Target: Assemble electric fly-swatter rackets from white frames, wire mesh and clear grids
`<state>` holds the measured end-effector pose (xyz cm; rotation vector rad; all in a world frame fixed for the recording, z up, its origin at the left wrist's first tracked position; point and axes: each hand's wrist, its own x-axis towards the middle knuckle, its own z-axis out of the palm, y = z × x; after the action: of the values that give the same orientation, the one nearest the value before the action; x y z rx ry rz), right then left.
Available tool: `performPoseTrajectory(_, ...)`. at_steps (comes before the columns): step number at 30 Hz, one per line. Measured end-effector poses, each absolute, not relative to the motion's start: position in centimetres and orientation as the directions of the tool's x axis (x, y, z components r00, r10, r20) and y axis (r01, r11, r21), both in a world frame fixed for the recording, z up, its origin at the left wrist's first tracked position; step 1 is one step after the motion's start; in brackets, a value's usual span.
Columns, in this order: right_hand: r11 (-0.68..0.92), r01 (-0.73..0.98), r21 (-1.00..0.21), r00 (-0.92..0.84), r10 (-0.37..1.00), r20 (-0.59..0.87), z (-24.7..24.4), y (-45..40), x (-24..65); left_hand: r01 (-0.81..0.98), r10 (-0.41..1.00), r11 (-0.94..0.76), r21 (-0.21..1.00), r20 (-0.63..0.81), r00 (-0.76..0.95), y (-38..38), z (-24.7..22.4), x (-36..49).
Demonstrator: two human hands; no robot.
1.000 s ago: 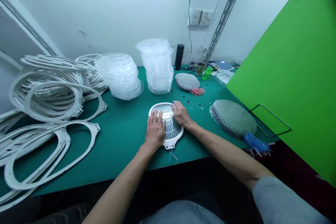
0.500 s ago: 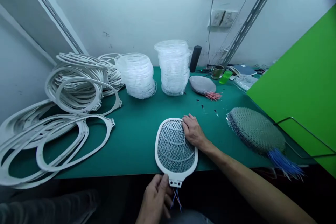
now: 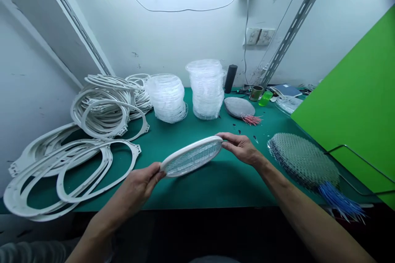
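A white oval mosquito-swatter head (image 3: 193,157), a frame with mesh inside, is held tilted on edge above the green table. My left hand (image 3: 140,183) pinches its left end between thumb and fingers. At the far right end, my right hand (image 3: 242,148) grips the rim the same way. The wires seen earlier at its neck are hidden now. Loose white oval frames (image 3: 98,187) lie to the left of my left hand. Right of my right forearm rests a stack of mesh ovals (image 3: 304,158) with blue wires (image 3: 341,201).
Two stacks of clear plastic rings (image 3: 168,98) (image 3: 206,90) stand at the back. More white frames (image 3: 101,102) are heaped at the back left. A grey mesh stack (image 3: 239,107) with red wires, a black cylinder (image 3: 230,79) and a green panel (image 3: 354,102) are on the right.
The swatter head has been lifted from lying flat near the table edge and tilted up. My left hand moved from its neck up and left; my right hand moved slightly right. The view tilted up.
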<state>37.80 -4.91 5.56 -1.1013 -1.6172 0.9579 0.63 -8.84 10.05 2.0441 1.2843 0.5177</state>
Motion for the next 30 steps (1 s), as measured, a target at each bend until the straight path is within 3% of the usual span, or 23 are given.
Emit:
performPoseTrajectory(4,0.367,0.315,-0.875,-0.159,0.93,0.333,5.2,-5.8,37.5,0.677,0.883,-0.386,0.626,0.038,0.468,-7.1,9.9,0.1)
performPoseTrajectory(8,0.457,0.402,-0.794,-0.189,0.89,0.416,5.1,-7.5,37.1,0.626,0.864,-0.495,0.603,0.264,0.429,-7.6,10.0,1.9)
performPoseTrajectory(12,0.566,0.422,-0.709,-0.271,0.824,0.497,7.0,-8.8,36.0,0.494,0.72,-0.693,0.525,0.471,0.51,-8.0,11.3,5.4)
performPoseTrajectory(15,0.596,0.392,-0.701,-0.336,0.802,0.494,8.7,-9.2,34.9,0.463,0.623,-0.782,0.418,0.539,0.566,-7.6,12.0,7.2)
performPoseTrajectory(19,0.61,0.342,-0.714,-0.301,0.791,0.532,9.4,-9.2,33.9,0.477,0.587,-0.807,0.348,0.567,0.578,-7.3,12.4,7.8)
performPoseTrajectory(25,0.648,0.402,-0.646,-0.293,0.76,0.58,9.4,-9.4,33.2,0.528,0.593,-0.803,0.275,0.449,0.668,-7.3,13.3,9.2)
performPoseTrajectory(30,0.575,0.279,-0.769,-0.271,0.815,0.512,9.1,-9.3,33.4,0.518,0.574,-0.816,0.257,0.476,0.667,-6.7,13.2,10.0)
